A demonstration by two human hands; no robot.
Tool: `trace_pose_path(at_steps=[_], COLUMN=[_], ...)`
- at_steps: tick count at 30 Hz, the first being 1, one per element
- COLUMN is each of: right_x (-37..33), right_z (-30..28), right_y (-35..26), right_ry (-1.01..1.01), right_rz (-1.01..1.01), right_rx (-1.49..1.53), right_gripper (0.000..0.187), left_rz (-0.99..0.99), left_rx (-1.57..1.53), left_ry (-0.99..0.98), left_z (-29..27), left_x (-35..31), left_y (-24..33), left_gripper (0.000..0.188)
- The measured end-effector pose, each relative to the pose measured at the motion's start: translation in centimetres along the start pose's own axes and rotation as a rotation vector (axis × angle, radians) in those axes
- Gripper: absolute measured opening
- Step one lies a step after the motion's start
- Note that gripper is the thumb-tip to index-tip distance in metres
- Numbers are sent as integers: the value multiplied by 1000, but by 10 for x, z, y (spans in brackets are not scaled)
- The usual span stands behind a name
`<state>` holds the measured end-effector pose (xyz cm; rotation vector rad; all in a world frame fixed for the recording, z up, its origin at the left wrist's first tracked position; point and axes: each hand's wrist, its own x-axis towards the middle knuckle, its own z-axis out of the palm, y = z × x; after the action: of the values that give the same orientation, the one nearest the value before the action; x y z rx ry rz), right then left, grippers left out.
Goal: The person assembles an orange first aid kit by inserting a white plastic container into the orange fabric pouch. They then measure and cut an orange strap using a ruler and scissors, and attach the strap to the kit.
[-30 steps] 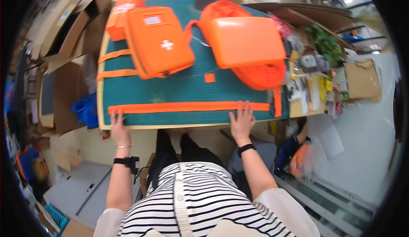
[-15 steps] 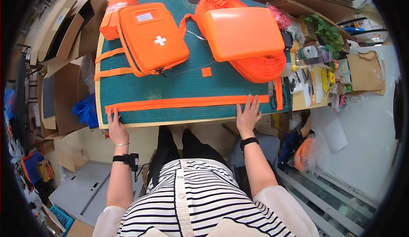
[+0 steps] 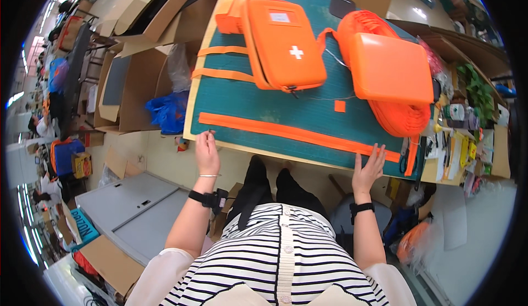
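Note:
A long flat orange strip (image 3: pixel 297 135), resembling zipper tape, lies across the green cutting mat (image 3: pixel 275 110) near its front edge. My right hand (image 3: pixel 368 173) rests open by the strip's right end, fingers spread. At the table's front-left edge, just below the strip's left end, my left hand (image 3: pixel 207 153) has its fingers drawn together. A tiny dark speck shows at those fingertips; whether it is held is unclear. Beyond the strip lie an orange zippered case (image 3: pixel 283 44) with a white cross and a small orange square (image 3: pixel 340 106).
An orange molded case (image 3: pixel 391 66) sits on a big coil of orange tape (image 3: pixel 404 120) at the right. Scissors (image 3: pixel 405 154) lie by a short orange strip (image 3: pixel 412 157). Tools and a plant (image 3: pixel 476 88) fill the right side; cardboard boxes (image 3: pixel 132 86) stand left.
My view has swung left, so the table appears farther right and tilted. My left hand has come off the strip's left end toward the table edge, its fingers closing. My right hand stays by the right end.

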<state>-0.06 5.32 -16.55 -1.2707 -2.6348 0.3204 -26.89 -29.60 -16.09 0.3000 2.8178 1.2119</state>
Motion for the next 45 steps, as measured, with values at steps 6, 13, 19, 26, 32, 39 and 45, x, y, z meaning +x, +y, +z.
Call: trace_pose_path(at_steps=[6, 13, 19, 26, 32, 39, 45], right_x=[-8, -22, -16, -4, 6, 14, 10], right_z=[-24, -1, 18, 51, 69, 79, 81], right_y=[-145, -206, -230, -291, -333, -347, -358], right_ry=[-534, -1288, -1081, -916, -881, -743, -855], right_rz=[-371, 152, 23, -291, -366, -429, -377], right_rx=[853, 1311, 1115, 792, 701, 896, 866], right_gripper=[35, 20, 18, 18, 15, 16, 17], left_rz=[-680, -620, -631, -466, -472, -629, -467], left_rx=[-1298, -1173, -974, -855, -826, -1225, -1024], left_ry=[-478, -299, -241, 5, -13, -275, -273], left_z=[1, 14, 5, -12, -26, -51, -52], left_x=[-40, -43, -24, 10, 33, 46, 53], left_y=[89, 106, 57, 4, -30, -48, -64], left_gripper=[25, 19, 17, 15, 18, 19, 22])
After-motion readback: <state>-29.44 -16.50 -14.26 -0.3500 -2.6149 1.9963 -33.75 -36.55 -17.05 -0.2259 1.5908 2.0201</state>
